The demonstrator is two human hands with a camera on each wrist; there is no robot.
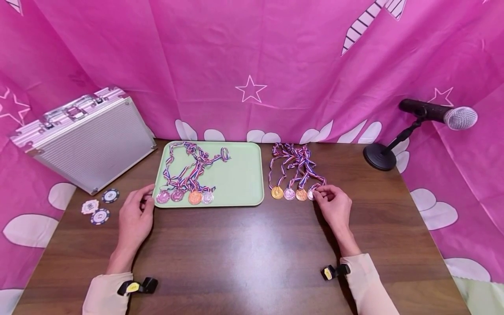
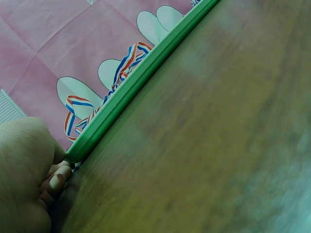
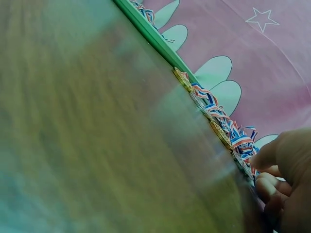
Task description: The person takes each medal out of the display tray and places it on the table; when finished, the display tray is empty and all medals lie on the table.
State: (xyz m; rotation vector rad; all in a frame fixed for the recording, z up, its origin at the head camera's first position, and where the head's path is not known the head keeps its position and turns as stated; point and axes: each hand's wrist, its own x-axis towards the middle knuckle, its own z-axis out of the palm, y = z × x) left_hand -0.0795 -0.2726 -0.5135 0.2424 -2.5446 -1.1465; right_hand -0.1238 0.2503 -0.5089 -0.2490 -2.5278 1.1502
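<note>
Right hand (image 1: 334, 208) pinching the silver round medal (image 1: 312, 194) at the right end of the row on the dark wooden table (image 1: 244, 253). Left hand (image 1: 135, 214), fingers curled, touching the pale green plastic tray (image 1: 244, 175) corner.

From my head view the light is bright and even, falling from above: a soft pale glare sits on the worktop (image 1: 252, 245) just below the green tray (image 1: 240, 175), and shadows are faint. Straight edges bow toward the corners. Both my wrist views are smeared, the wood nearest the lens out of focus.
</note>
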